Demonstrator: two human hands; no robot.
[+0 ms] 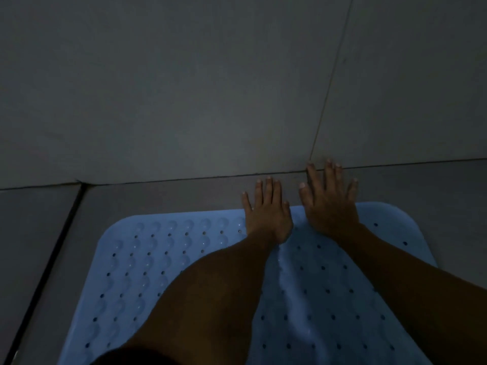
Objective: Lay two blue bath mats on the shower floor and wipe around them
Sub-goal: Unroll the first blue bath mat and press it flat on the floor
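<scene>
A dim view looks down at a grey tiled shower floor where it meets the grey wall. Blue perforated bath mats lie flat on the floor, their far edge just short of the wall; a pale ridge runs down the middle, which may be a seam where two mats overlap or a raised fold, and the light is too low to tell which. If that ridge stays lifted, the suction cups beneath may not seat, and the mat could slide or trip someone. Pressing only at the far edge could also push the mat askew toward the wall. The left hand and right hand lie side by side, palms down on the mat's far edge, fingers straight, spread and reaching onto bare floor. Each grip is wide and holds nothing. No wiping cloth is visible.
</scene>
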